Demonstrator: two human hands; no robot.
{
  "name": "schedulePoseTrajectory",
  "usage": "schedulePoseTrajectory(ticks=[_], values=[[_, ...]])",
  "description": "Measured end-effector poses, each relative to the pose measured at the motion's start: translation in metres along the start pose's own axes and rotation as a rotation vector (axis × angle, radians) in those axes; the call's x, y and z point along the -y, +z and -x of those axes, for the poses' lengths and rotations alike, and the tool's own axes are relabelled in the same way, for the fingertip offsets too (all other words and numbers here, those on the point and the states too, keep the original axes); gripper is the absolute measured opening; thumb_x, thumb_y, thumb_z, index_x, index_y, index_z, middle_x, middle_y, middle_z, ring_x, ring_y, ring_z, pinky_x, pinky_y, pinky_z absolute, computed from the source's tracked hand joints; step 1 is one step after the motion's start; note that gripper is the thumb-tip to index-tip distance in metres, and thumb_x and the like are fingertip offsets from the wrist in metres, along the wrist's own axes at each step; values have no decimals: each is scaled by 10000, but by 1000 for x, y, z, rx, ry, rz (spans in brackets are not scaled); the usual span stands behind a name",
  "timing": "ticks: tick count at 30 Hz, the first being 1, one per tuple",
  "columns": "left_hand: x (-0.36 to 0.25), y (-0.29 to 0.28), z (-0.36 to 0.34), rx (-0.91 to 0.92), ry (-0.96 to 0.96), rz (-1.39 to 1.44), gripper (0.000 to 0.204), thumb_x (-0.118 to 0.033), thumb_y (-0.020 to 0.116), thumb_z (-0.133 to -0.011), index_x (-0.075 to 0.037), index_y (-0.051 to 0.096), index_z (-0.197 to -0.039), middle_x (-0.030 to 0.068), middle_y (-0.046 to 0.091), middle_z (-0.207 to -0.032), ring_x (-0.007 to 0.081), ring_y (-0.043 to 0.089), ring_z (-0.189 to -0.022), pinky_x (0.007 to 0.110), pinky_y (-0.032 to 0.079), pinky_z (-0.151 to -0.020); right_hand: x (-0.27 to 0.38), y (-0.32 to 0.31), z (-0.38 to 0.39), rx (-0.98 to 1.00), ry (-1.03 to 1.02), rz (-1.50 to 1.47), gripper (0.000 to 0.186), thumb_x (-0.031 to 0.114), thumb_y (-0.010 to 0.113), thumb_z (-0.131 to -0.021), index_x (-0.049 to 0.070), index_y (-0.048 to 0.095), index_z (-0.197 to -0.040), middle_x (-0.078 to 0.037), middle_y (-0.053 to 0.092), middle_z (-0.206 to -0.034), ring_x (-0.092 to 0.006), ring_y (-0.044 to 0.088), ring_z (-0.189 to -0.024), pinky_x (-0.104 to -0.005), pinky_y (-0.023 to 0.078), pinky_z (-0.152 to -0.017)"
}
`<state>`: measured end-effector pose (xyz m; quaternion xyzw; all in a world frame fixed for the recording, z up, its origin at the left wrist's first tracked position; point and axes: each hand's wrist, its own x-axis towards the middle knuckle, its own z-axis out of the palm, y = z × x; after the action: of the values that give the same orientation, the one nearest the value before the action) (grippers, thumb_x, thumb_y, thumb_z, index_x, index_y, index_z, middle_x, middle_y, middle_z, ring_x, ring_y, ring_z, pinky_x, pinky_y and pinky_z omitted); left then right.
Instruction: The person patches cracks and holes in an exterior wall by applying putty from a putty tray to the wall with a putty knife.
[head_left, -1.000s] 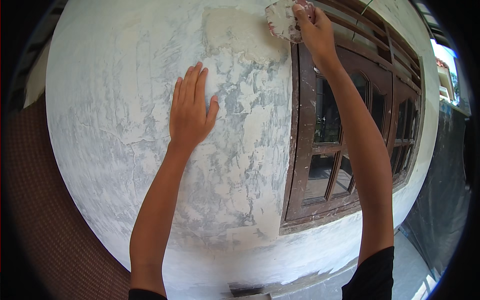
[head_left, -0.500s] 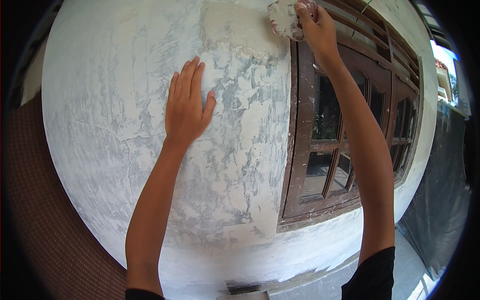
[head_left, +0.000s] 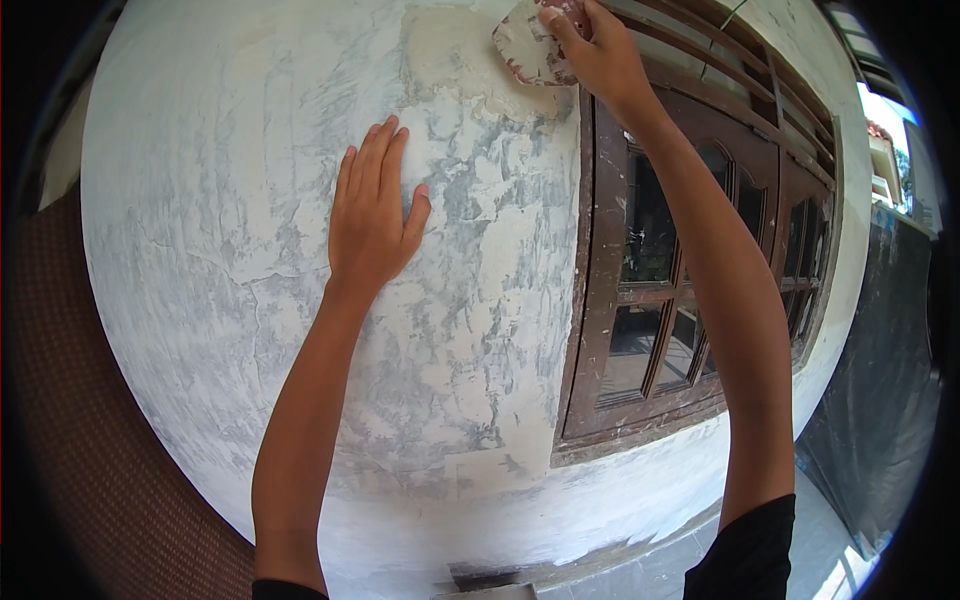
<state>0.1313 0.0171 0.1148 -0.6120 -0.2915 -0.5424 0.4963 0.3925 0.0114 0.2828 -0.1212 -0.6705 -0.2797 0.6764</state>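
Note:
My left hand (head_left: 375, 200) lies spread flat on the white, mottled plaster wall (head_left: 230, 280), thumb out to the side. Up near the top, my right hand (head_left: 605, 55) grips a flat, reddish tool (head_left: 525, 45) crusted with pale filler, perhaps a scraper. The tool is held over a beige patch of filler (head_left: 450, 55) beside the upper left corner of a window. My fingers and thumb are on the tool's right part; whether its edge touches the wall I cannot tell.
A brown wooden window (head_left: 640, 390), speckled with white, has glazed panes and slats above. A dark, brownish textured surface (head_left: 110, 420) runs along the left. A dark sheet (head_left: 870, 370) hangs at the right over grey paving (head_left: 830, 510). A small building shows beyond.
My right hand and the tool have moved left over the beige patch since half a second ago. My left hand shifted slightly up and left earlier and now stays almost still.

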Motion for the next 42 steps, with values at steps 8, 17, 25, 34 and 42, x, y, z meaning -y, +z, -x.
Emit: schedulePoseTrajectory(ticks=[8,17,25,34,42], values=[[-3,2,-3,-9,15,-7,562,-183,557,-928,-22,437,-1454,123,437,-1526,291,396,-1425,481,277,-1200,-58,-49,-1,-123,187,385,466,434,644,-946,-18,637,-1061,-190,693,-915,-302,666,-818,-379,502,-774],[3,1,0,-6,15,-28,557,-197,555,-927,-15,452,-1442,133,449,-1517,281,398,-1426,466,276,-1203,-42,-20,24,-33,154,295,461,449,655,-941,-5,632,-1017,-179,676,-828,-287,639,-755,-379,499,-754],[1,1,1,-12,14,5,572,-154,563,-922,-24,427,-1462,126,424,-1533,306,393,-1424,499,284,-1189,-23,-28,17,-142,209,-111,421,411,663,-945,11,642,-1073,-134,662,-869,-233,626,-768,-365,501,-775],[-2,2,-2,-1,16,7,570,-157,557,-927,-24,421,-1465,127,417,-1537,304,386,-1427,493,273,-1196,-25,-50,37,-173,354,310,388,366,653,-939,-20,630,-969,-197,703,-892,-326,687,-821,-401,512,-785],[1,0,0,-2,13,-46,562,-194,555,-924,-13,444,-1445,128,435,-1526,278,393,-1429,469,273,-1204,-15,-17,54,5,281,181,391,360,669,-931,-27,614,-947,-206,701,-872,-315,689,-813,-397,509,-788]])
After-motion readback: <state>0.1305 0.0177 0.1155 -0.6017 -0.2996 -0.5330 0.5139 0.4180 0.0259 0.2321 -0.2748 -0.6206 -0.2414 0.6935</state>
